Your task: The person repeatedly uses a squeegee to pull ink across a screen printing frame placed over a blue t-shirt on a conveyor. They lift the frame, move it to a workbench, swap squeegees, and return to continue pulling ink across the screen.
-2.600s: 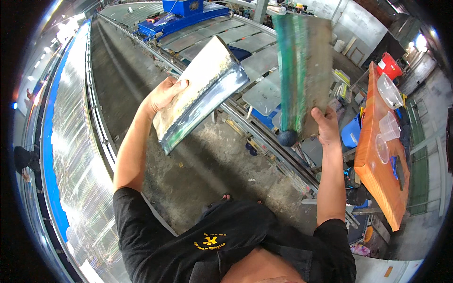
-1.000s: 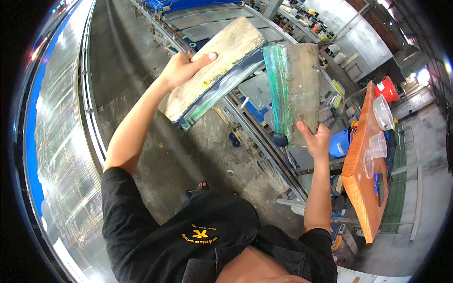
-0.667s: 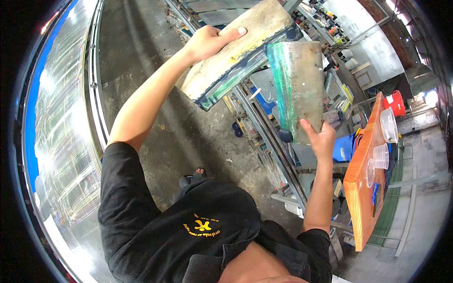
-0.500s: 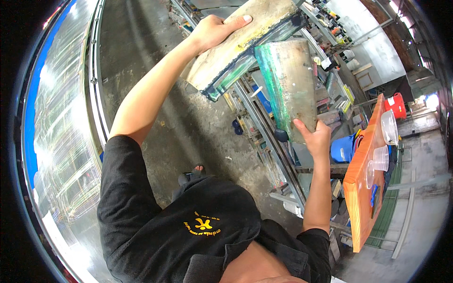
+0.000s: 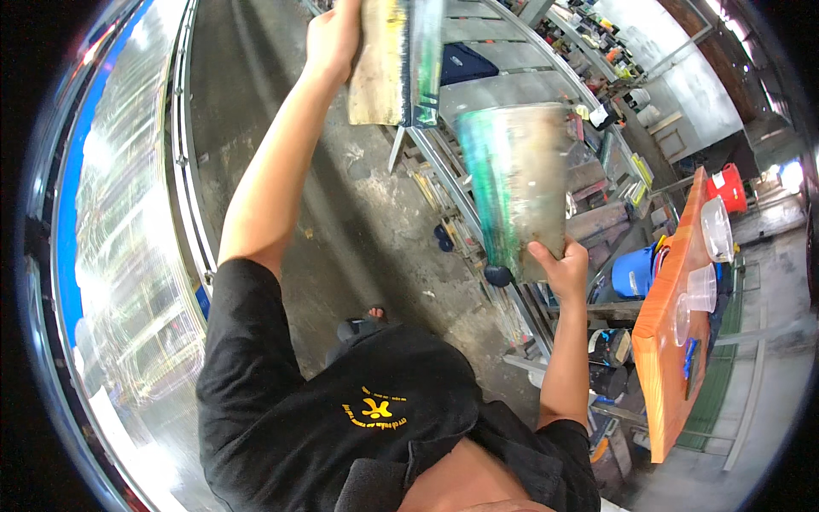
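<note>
Near the top edge of the picture, my left hand (image 5: 334,41) is closed on a thick cream board (image 5: 378,72) stained with yellow. Its right side shows a dark and green edge, and its upper part runs out of view. My right hand (image 5: 565,269) grips the bottom of a second board (image 5: 520,183), thumb on its face. That board stands upright, slightly blurred, with a green band on its left and beige on its right. A gap separates the two boards. The left fingertips are hidden.
A metal-framed rack (image 5: 467,200) with stacked strips stands ahead. An orange wooden slab (image 5: 665,333) with clear plastic cups (image 5: 701,288) lies to the right, beside a blue bucket (image 5: 633,273) and a red bucket (image 5: 727,188). A shiny, plastic-covered surface (image 5: 128,256) runs along the left.
My left hand has moved up and left, turning its board from a slant to nearly upright. My right hand's board has dropped slightly. The boards have come apart.
</note>
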`<action>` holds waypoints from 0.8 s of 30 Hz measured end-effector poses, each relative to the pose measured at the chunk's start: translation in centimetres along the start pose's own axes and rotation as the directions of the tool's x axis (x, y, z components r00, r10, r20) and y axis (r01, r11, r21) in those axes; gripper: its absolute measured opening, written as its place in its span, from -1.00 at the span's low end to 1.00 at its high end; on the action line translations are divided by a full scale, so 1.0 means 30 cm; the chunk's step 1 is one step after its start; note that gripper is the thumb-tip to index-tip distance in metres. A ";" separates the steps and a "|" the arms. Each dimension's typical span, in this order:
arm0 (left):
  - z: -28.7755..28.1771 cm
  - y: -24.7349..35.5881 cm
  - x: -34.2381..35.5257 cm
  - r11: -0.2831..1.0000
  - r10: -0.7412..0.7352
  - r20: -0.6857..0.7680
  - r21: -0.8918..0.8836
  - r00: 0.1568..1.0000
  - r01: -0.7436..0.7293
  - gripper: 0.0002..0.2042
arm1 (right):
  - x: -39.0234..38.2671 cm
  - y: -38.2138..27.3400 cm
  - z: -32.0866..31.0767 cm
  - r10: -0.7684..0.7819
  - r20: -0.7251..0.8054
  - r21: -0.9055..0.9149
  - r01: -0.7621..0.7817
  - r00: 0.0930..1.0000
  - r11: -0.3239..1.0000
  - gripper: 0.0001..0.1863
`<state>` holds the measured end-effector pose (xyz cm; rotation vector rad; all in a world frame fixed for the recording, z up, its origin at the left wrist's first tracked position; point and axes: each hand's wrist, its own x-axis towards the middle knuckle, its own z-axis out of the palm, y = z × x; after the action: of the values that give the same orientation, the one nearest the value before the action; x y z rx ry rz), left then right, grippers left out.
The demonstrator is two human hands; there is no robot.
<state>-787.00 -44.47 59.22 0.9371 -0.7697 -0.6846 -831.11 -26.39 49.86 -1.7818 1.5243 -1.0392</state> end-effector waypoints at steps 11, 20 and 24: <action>0.065 -0.025 -0.220 0.852 0.075 -0.042 -0.517 0.996 -0.086 -0.05 | -0.008 -0.007 0.341 0.348 0.129 0.672 -0.340 0.929 0.658 -0.51; 0.032 -0.067 -0.306 0.901 0.347 -0.196 -0.202 0.917 -0.384 0.10 | -0.025 -0.172 0.275 0.402 0.257 0.807 -0.424 0.879 0.411 -0.45; -0.063 -0.139 -0.280 0.919 0.395 -0.159 0.062 0.905 -0.390 0.04 | -0.033 -0.167 0.223 0.319 0.212 0.833 -0.341 0.924 0.435 -0.49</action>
<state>-790.82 -38.79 52.52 0.8207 -0.7890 -0.2370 -822.82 -24.89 50.20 -0.7188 0.9466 -1.2437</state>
